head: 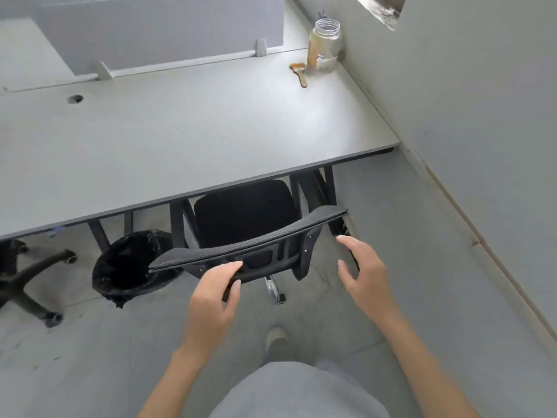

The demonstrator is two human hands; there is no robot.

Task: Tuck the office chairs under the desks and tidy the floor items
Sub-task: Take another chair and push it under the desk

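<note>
Two hands (212, 292) (363, 276) by unlabelled chair (241, 251).

There is only one view, from the person's head. It looks forward and steeply down, over the chair (250, 236) back close below, onto the desk (180, 131) top ahead and the floor (90, 357). The wide lens bends the edges.

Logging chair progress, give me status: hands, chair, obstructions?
Left hand touching chair backrest, right hand open, off it. Seat partly under desk. Bin close on the left.
</note>
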